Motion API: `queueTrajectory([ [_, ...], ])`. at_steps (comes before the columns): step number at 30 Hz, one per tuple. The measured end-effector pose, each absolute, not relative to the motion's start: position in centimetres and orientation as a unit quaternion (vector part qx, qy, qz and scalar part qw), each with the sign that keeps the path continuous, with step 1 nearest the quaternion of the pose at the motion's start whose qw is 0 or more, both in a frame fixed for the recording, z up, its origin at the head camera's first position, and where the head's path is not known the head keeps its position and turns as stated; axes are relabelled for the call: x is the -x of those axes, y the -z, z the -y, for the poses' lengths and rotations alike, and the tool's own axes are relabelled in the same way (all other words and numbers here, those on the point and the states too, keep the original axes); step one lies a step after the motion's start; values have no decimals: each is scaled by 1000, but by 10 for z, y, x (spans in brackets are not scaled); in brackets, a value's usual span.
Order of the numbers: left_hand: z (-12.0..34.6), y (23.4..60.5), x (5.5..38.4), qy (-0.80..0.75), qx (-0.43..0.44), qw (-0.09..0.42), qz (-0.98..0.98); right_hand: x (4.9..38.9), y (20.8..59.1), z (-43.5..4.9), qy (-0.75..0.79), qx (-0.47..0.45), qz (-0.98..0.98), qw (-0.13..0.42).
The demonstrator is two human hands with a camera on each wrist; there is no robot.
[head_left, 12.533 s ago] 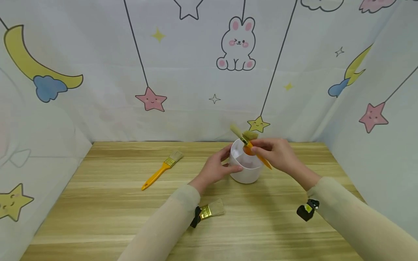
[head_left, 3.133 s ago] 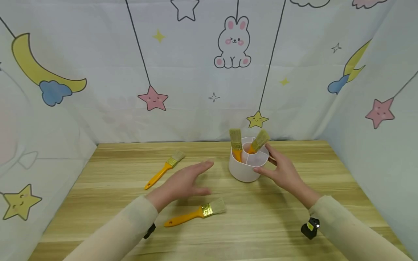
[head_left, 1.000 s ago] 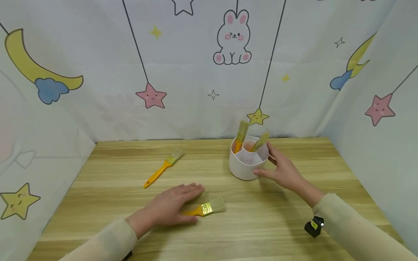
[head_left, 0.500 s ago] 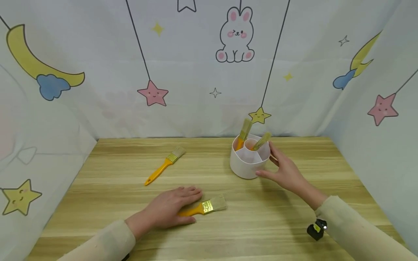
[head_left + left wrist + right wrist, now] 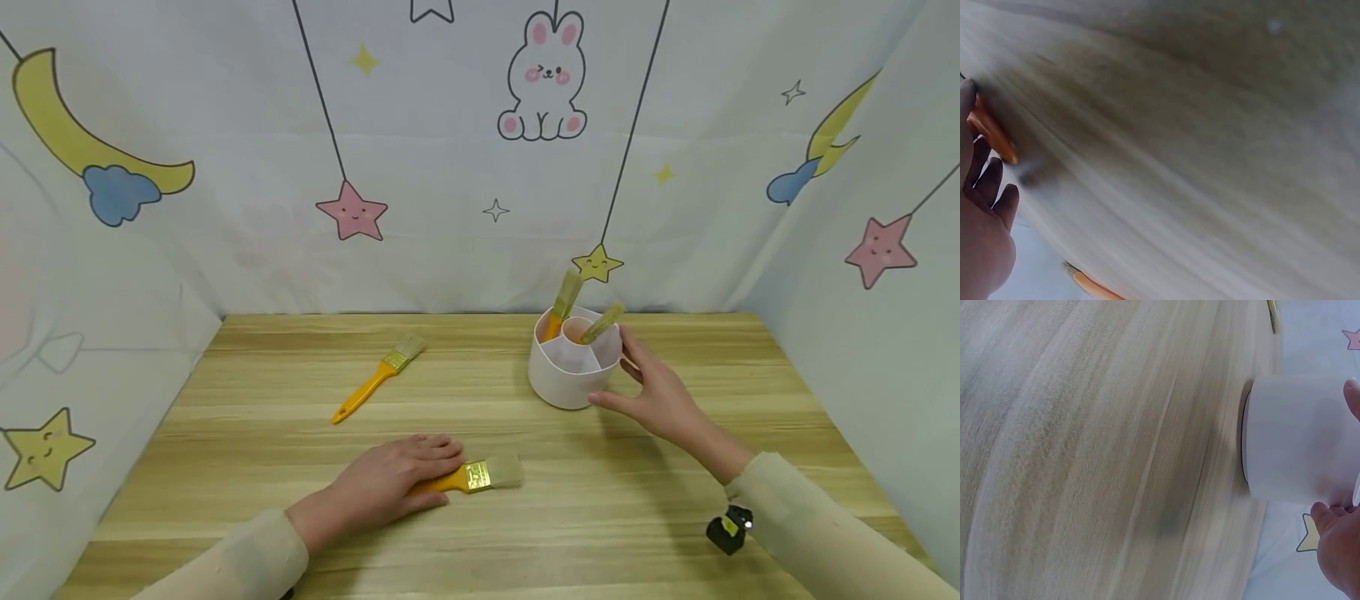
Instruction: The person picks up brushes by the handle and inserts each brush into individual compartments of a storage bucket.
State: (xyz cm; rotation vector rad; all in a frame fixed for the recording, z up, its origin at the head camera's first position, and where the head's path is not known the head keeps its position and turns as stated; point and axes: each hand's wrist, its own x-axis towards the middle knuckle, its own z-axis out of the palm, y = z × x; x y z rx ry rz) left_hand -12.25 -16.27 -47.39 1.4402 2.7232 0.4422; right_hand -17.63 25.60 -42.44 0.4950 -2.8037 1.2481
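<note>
My left hand lies over the orange handle of a paintbrush, thumb on the near side and fingers on the far side. In the left wrist view, its fingers pinch that paintbrush's handle. With thumb and fingers, my right hand grips the right side of a round white divided holder standing on the table. Inside it, one paintbrush leans in the back-left compartment and another paintbrush in the central round cup, both bristles up. The right wrist view shows the holder's smooth wall.
Another orange-handled paintbrush lies flat on the wood-grain table, left of the holder. A white printed cloth hangs just behind the table's back edge and along both sides.
The right hand's paintbrush went into the holder, which then turned slightly. My left hand left the holder, came down onto the near paintbrush and closed on its handle. The right hand now holds the holder.
</note>
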Motion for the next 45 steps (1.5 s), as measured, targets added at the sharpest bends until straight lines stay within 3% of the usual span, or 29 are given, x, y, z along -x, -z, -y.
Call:
queueTrajectory([
  [23,158,474,120,-177,-452,15,-874,177,424,-257,-398,-155,904,13],
  [45,157,486,122,-129,-511,-180,-830,176,424,-256,-393,-151,907,10],
])
